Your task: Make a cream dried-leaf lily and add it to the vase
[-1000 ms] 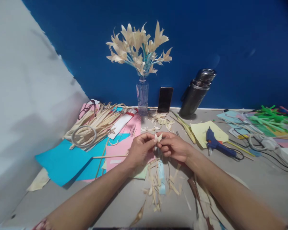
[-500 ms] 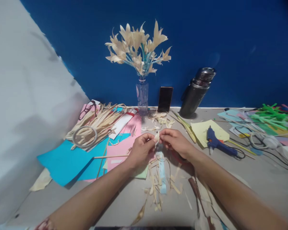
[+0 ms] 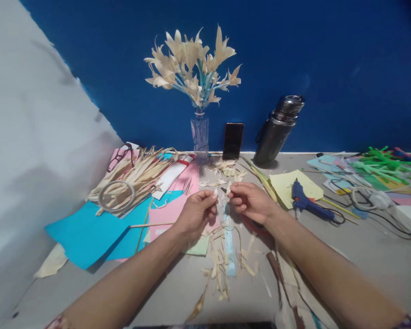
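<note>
My left hand (image 3: 199, 211) pinches a small pale corn husk piece (image 3: 215, 193) between thumb and fingertip. Just to its right, my right hand (image 3: 251, 201) holds another pale husk piece (image 3: 228, 188) in its fingertips. The hands are a little apart, held over the table. Beneath them runs a light blue paper strip (image 3: 229, 242), with husk scraps (image 3: 219, 265) strewn around it. More cut husk petals (image 3: 228, 168) lie beyond the hands. A red-handled tool (image 3: 255, 226) is partly hidden under my right hand.
Husk flowers (image 3: 193, 59) stand in a clear bottle (image 3: 200, 137) by the wall, near a phone (image 3: 233, 140) and a leaning flask (image 3: 279, 132). At right are a blue glue gun (image 3: 310, 203) and green pipe cleaners (image 3: 385, 164). Blue paper (image 3: 89, 235) and a tape ring (image 3: 133, 196) are left.
My hands have drawn apart from the single point where they met, and a husk piece now shows in each. The whole view has shifted slightly.
</note>
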Demonstrator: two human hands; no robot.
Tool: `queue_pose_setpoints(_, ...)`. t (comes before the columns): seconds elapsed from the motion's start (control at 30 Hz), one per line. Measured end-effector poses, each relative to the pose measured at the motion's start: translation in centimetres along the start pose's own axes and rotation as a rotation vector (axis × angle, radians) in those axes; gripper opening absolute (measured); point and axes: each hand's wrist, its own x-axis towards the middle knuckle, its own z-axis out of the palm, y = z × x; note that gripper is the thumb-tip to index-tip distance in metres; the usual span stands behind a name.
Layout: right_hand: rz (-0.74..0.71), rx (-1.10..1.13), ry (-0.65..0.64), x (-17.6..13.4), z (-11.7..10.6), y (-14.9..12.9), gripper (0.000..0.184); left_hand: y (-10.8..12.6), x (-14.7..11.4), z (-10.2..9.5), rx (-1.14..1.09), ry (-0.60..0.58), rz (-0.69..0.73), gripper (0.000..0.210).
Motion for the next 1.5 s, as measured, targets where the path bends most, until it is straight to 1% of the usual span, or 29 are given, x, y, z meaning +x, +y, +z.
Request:
queue_pose_setpoints(0.1, 0.029, 0.040, -0.013, 0.0, 0.0, 0.0, 0.024, 0.2, 0.0, 0.1, -0.034, -0.011, -0.004, 0.024)
queue_pose_setpoints(0.2, 0.027, -0.006, -0.013, 0.0, 0.1, 0.5, 0.025, 0.4, -0.2, 0.3, -0.066, -0.026, -0.012, 0.027)
queue_pose_setpoints(0.27, -0.017, -0.092, 0.003, 0.1, 0.1, 0.8, 0.026, 0.4, -0.2, 0.3, -0.072, -0.019, -0.014, 0.028)
queue_pose_setpoints(0.33, -0.092, -0.177, 0.023, 0.1, 0.1, 1.1, 0.027, 0.3, -0.2, 0.3, -0.069, 0.002, -0.008, 0.027)
queue_pose_setpoints(0.43, -0.181, -0.225, 0.025, 0.0, 0.0, 1.0, 0.025, 0.2, -0.1, 0.1, -0.068, 0.020, 0.002, 0.025)
queue_pose_setpoints(0.6, -0.204, -0.306, -0.025, -0.2, 0.0, 0.6, 0.016, 0.4, 0.0, 0.1, -0.048, 0.020, 0.016, 0.022)
queue_pose_setpoints(0.7, -0.215, -0.469, -0.064, -0.5, -0.1, 0.4, 0.010, 0.5, 0.1, 0.1, -0.045, 0.031, 0.007, 0.022)
queue_pose_setpoints(0.83, -0.268, -0.786, -0.110, -0.9, -0.3, -0.3, 0.012, 0.5, 0.1, -0.1, -0.021, 0.042, -0.027, 0.015)
queue_pose_setpoints(0.93, -0.311, -0.988, -0.091, -1.1, -0.6, -1.1, 0.013, 0.3, 0.0, -0.1, 0.018, 0.021, -0.041, 0.013)
queue_pose_setpoints(1.03, -0.346, -1.134, -0.056, -1.2, -0.7, -1.6, 0.012, 0.2, -0.3, 0.0, 0.023, 0.011, -0.040, 0.015)
queue_pose_setpoints(1.3, -0.331, -1.292, -0.054, -1.2, -0.6, -1.3, 0.013, -0.2, -0.7, 0.4, 0.073, -0.023, -0.056, 0.016)
queue_pose_setpoints(1.5, -0.353, -1.377, -0.033, -1.2, -0.5, -1.0, 0.013, 0.1, -1.0, 0.6, 0.043, -0.066, -0.073, 0.016)
